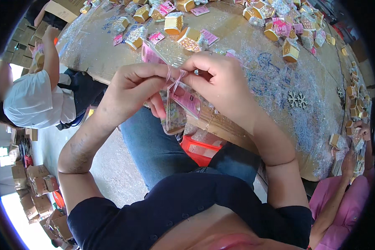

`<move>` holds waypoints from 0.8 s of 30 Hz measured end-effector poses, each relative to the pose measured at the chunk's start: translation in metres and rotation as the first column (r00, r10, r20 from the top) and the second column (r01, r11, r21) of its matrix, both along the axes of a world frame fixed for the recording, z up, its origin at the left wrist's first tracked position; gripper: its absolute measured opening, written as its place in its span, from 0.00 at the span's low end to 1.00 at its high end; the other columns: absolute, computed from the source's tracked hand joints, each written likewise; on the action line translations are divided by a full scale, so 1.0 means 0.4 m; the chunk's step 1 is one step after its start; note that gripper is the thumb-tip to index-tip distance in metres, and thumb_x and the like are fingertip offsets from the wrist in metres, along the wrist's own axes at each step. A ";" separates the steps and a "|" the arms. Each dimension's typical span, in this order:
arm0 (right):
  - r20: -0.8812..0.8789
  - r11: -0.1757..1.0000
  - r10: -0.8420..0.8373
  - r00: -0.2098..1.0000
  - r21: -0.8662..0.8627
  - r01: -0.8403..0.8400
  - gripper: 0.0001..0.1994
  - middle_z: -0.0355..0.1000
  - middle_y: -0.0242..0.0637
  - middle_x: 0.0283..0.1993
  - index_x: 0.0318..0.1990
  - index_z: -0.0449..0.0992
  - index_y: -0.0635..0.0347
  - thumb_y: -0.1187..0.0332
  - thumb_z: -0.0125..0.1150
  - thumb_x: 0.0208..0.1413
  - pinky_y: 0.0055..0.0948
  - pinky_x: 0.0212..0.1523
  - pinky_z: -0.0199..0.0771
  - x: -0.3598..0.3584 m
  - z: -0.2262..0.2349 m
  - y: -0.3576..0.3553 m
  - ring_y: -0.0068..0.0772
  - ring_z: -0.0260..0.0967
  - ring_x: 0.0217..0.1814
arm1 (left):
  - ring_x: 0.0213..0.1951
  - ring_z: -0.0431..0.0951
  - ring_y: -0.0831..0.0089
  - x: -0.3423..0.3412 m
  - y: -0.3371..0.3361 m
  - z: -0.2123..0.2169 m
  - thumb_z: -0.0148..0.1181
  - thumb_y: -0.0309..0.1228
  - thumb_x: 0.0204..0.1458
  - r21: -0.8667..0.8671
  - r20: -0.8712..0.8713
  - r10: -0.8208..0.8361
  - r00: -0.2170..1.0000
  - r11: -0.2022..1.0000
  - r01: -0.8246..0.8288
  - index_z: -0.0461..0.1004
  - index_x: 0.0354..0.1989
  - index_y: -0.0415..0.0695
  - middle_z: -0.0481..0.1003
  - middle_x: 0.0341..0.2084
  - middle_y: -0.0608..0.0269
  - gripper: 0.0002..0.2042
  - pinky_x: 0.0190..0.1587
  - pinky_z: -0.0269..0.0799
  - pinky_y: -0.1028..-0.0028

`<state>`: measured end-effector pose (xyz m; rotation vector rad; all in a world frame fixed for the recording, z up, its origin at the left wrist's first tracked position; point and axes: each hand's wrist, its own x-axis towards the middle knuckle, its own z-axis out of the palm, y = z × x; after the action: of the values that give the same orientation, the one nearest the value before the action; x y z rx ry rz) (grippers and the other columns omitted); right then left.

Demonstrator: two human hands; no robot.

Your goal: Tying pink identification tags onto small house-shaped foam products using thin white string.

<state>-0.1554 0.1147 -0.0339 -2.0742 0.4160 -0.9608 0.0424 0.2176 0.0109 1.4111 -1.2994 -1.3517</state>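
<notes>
Both my hands are raised over the near edge of the table, close together. My left hand (131,87) pinches a thin pink string (178,83) between thumb and forefinger. From the other side, my right hand (225,79) grips the same string with its thumb and fingertips, where it forms small loops. A pink printed card (188,103) hangs tilted just below my fingers. Beneath it hangs a small glittery ornament (174,119), partly covered by the card and my left fingers. Exactly how the string joins the card and ornament is hidden.
Cardboard (258,100) strewn with glitter covers the table. Several small house ornaments (173,24) with pink cards lie at the back. White snowflake pieces (297,99) lie to the right. A red stool (198,150) stands below. People sit at left (37,98) and right (341,200).
</notes>
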 end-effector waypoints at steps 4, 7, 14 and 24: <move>-0.078 0.991 0.015 0.997 0.131 -0.004 0.04 0.76 0.33 0.29 0.37 0.80 0.64 0.76 0.63 0.54 0.22 0.29 0.69 -0.003 -0.001 -0.001 0.16 0.70 0.28 | 0.26 0.83 0.76 -0.017 0.006 -0.001 0.54 0.22 0.63 -0.050 0.057 0.012 0.998 0.999 -0.009 0.77 0.53 0.36 0.81 0.36 0.58 0.12 0.28 0.79 0.80; -0.073 0.976 0.048 0.996 0.217 -0.031 0.04 0.76 0.32 0.28 0.38 0.80 0.65 0.76 0.63 0.56 0.21 0.29 0.69 -0.001 0.002 0.001 0.15 0.70 0.29 | 0.26 0.82 0.79 -0.032 0.009 -0.002 0.57 0.23 0.62 -0.047 0.116 0.064 0.991 0.997 -0.059 0.76 0.52 0.36 0.81 0.34 0.60 0.11 0.27 0.77 0.82; -0.017 0.917 0.098 0.995 0.391 -0.083 0.05 0.77 0.28 0.30 0.41 0.80 0.65 0.73 0.63 0.60 0.19 0.32 0.70 -0.001 0.002 -0.001 0.14 0.71 0.31 | 0.25 0.79 0.83 -0.035 -0.006 0.007 0.61 0.28 0.61 -0.108 0.165 0.084 0.983 0.992 -0.067 0.73 0.48 0.38 0.81 0.32 0.62 0.10 0.22 0.67 0.85; 0.050 0.926 0.044 0.998 0.373 -0.059 0.05 0.77 0.28 0.34 0.42 0.80 0.65 0.75 0.63 0.60 0.18 0.35 0.70 0.025 -0.041 -0.007 0.13 0.71 0.35 | 0.23 0.76 0.84 -0.025 -0.025 -0.026 0.65 0.26 0.58 -0.239 0.157 0.144 0.977 0.965 -0.104 0.74 0.47 0.37 0.80 0.30 0.62 0.11 0.21 0.64 0.85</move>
<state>-0.1454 0.1120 -0.0502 -1.7079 0.4806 -0.8186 0.0323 0.2078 0.0007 1.4454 -1.4049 -0.9783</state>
